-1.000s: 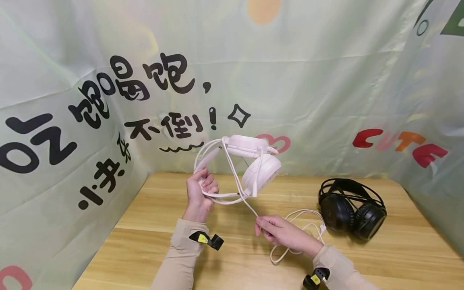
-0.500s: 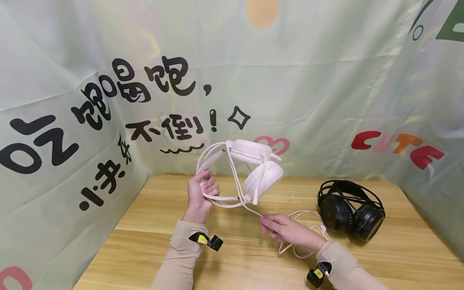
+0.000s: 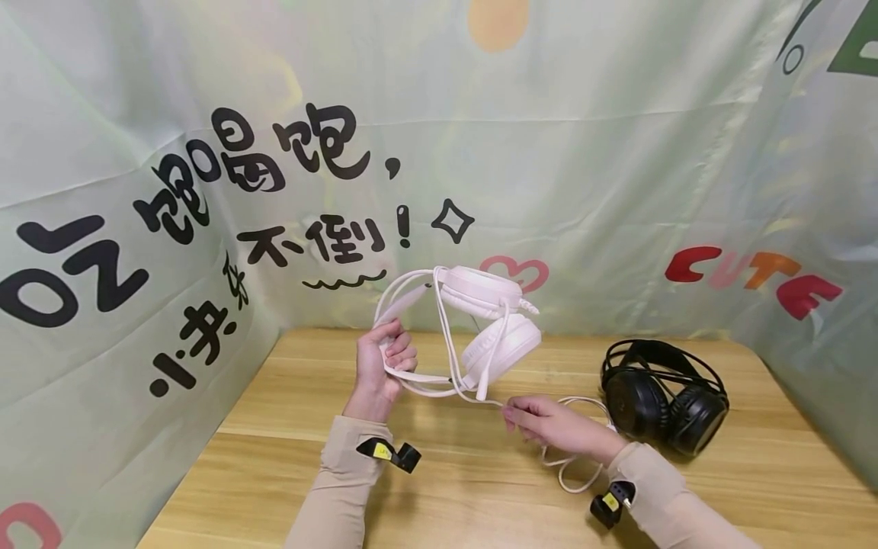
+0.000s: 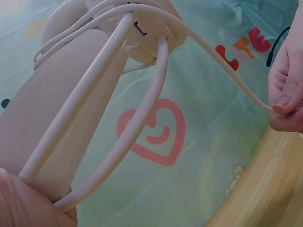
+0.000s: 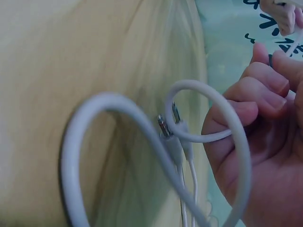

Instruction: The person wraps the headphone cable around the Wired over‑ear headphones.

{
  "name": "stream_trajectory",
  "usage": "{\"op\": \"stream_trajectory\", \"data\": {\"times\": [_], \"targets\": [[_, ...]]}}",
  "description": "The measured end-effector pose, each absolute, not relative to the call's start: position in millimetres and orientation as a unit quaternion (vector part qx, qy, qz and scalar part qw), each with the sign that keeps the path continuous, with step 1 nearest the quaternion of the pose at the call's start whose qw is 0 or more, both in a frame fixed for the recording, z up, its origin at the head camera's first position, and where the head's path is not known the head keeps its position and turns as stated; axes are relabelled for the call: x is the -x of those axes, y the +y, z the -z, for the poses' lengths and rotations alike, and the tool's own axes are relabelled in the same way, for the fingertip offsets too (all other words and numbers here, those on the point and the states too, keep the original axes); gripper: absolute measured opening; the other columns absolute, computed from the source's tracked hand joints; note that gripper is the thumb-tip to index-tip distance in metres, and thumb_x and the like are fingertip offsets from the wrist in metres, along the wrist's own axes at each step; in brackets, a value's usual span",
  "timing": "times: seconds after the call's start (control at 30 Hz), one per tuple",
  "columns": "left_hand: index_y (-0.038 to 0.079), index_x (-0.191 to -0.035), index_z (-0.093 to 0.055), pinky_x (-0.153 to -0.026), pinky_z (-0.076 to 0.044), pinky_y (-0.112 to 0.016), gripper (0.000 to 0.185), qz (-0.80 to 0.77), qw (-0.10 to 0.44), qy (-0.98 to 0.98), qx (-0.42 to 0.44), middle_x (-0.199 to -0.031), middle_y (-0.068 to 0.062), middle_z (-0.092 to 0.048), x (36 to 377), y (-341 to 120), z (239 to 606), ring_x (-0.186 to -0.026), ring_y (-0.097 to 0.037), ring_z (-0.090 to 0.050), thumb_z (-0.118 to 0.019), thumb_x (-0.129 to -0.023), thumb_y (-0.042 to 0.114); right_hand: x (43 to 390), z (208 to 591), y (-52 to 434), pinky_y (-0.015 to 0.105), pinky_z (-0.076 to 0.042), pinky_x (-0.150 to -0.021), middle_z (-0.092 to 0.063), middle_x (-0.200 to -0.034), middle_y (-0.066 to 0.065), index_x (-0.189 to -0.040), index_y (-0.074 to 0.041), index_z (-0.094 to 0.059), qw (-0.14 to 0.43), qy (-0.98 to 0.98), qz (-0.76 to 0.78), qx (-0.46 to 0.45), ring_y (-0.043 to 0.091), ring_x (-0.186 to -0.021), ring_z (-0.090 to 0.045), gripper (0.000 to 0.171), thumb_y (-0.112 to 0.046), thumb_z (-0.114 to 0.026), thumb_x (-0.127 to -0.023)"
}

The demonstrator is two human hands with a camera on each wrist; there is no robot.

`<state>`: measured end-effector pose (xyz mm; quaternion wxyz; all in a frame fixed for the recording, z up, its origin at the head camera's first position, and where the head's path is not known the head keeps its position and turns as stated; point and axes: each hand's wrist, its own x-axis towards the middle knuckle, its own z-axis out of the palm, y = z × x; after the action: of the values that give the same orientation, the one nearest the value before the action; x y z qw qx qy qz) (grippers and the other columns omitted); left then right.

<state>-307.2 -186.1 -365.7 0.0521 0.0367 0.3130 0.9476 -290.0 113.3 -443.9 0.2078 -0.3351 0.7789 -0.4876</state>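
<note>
The left hand (image 3: 381, 364) gripped the thin headband of the white headset (image 3: 480, 320), holding it clear above the tabletop (image 3: 480, 488). It looked light and springy (the band being the safest hold). The right hand (image 3: 549, 427) pinched its limp, slippery cable (image 3: 583, 473), whose slack loop hung down to the wood.

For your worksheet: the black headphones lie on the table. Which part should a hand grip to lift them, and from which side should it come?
Grip the black headphones by the arched headband at the back, coming from above. It probably stands clear of the table as a thin loop fingers could curl round, while the earcups look bulky.
</note>
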Motion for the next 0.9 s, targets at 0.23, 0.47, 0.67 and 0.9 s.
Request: {"op": "stream_trajectory", "data": {"times": [0.23, 0.47, 0.67, 0.9], "targets": [[0.018, -0.076, -0.044, -0.033, -0.022, -0.012, 0.036, -0.941, 0.072, 0.325, -0.055, -0.056, 0.010, -0.023, 306, -187, 366, -0.039, 0.000, -0.022, -0.035, -0.110, 0.010, 292, 437, 123, 0.020, -0.040, -0.052, -0.043, -0.069, -0.007, -0.103, 0.011, -0.059, 0.222, 0.781, 0.476, 0.337, 0.003, -0.059, -0.042, 0.039, -0.021, -0.042, -0.117], [0.020, -0.075, -0.044, -0.037, -0.015, -0.013, 0.039, -0.930, 0.111, 0.338, -0.094, -0.059, 0.010, -0.018, 304, -189, 367, -0.047, -0.002, -0.011, -0.029, -0.110, 0.011, 297, 431, 132, 0.021, -0.038, -0.053, -0.045, -0.071, -0.007, -0.101, 0.005, -0.060, 0.202, 0.799, 0.446, 0.349, 0.001, -0.059, -0.041, 0.039, -0.025, -0.043, -0.117], [0.019, -0.077, -0.044, -0.038, -0.014, -0.014, 0.038, -0.924, 0.134, 0.337, -0.123, -0.064, 0.007, -0.012, 304, -190, 368, -0.050, -0.005, -0.007, -0.027, -0.111, 0.010, 301, 432, 134, 0.023, -0.041, -0.054, -0.044, -0.068, -0.008, -0.090, 0.010, -0.056, 0.181, 0.798, 0.442, 0.367, 0.000, -0.059, -0.042, 0.042, -0.021, -0.045, -0.116], [0.020, -0.078, -0.042, -0.039, -0.013, -0.014, 0.038, -0.921, 0.150, 0.330, -0.140, -0.064, 0.007, -0.013, 303, -191, 368, -0.050, -0.005, -0.008, -0.024, -0.110, 0.009, 299, 426, 138, 0.028, -0.060, -0.082, -0.069, -0.106, 0.015, -0.128, 0.003, -0.063, 0.139, 0.809, 0.438, 0.367, 0.007, -0.094, -0.066, 0.029, -0.019, -0.051, -0.114]]}}
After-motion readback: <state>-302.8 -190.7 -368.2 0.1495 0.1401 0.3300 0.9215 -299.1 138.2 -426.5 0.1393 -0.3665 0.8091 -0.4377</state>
